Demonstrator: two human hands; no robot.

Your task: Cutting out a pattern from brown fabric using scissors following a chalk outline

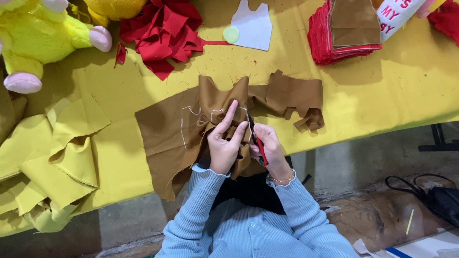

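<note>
Two hands cutting brown cloth at the near edge of the table

The left hand [224, 143] is closed on a bunched fold of the brown cloth [177, 129], with the first finger stretched out along it. The right hand [270, 148] is closed around the scissors [256, 138], whose blades touch the cloth just beside white chalk lines. The cloth hangs over the near edge of the yellow table [382, 95]. Red scraps [162, 28] lie at the far edge.

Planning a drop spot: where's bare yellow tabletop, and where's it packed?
Free: the right side, between the red fabric stack and the table edge; also between the red scraps and the brown fabric. Crowded: centre, where the left hand and right hand work, and the yellow fabric pieces.
</note>
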